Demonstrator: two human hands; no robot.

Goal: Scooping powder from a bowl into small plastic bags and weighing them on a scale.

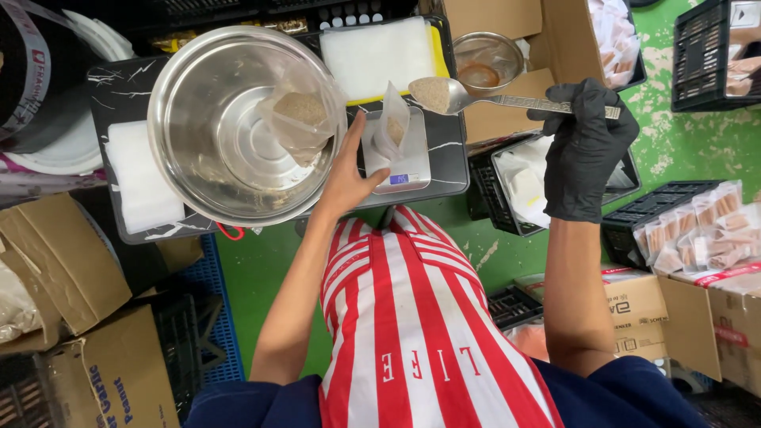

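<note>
My bare left hand [347, 176] rests by a small silver scale [400, 162], with its fingers at a small clear pouch [391, 125] that stands upright on the scale. The pouch holds some brown powder. My right hand [583, 150], in a black glove, grips a metal spoon [468, 97] heaped with brown powder, held just above and right of the pouch's mouth. A big steel bowl [210, 127] to the left holds a clear bag of the same powder [301, 117].
The scale and bowl sit on a dark marbled tray [452, 162] with stacks of clear pouches [379, 55]. A small steel bowl [486, 62], cardboard boxes [63, 261] and black crates of filled packets [697, 230] stand around on the green floor.
</note>
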